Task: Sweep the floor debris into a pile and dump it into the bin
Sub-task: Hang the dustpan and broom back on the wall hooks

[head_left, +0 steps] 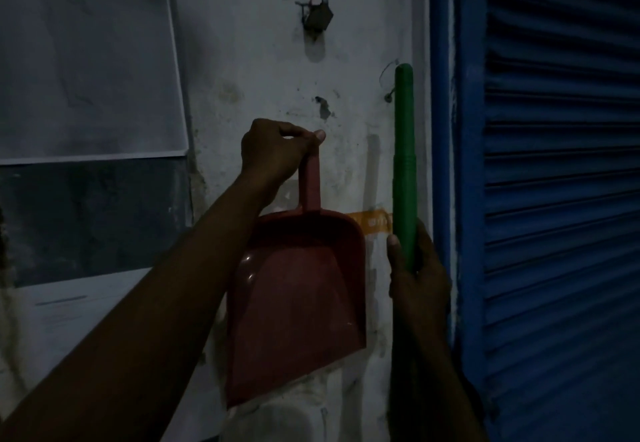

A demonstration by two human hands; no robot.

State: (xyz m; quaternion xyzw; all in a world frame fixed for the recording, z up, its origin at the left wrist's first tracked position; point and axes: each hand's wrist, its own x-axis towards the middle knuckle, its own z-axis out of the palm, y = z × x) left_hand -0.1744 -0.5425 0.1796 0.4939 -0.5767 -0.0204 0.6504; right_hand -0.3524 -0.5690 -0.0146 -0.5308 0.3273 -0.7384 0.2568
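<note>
Dim light: both hands on the sweeping tools at the wall; floor, debris and bin are out of view.

The left hand (pixel 273 154) is raised with the arm stretched up from the lower left, its fingers curled over the top end of the red dustpan (pixel 298 303) handle. The pan hangs flat against the wall (pixel 259 60) with its mouth pointing down. This looks like a grip for lifting it off, or setting it on, a wall fixing hidden under the hand; I cannot tell which. The right hand (pixel 415 279) sits lower, its fingers wrapped round the green broom handle (pixel 404 164) with the thumb along its left side. It holds the handle upright near the wall's right edge, just beside the blue shutter (pixel 561 199), likely to keep it clear of the pan. A nail (pixel 388 97) sticks out of the wall next to the handle's top. The brush end is not visible.
</note>
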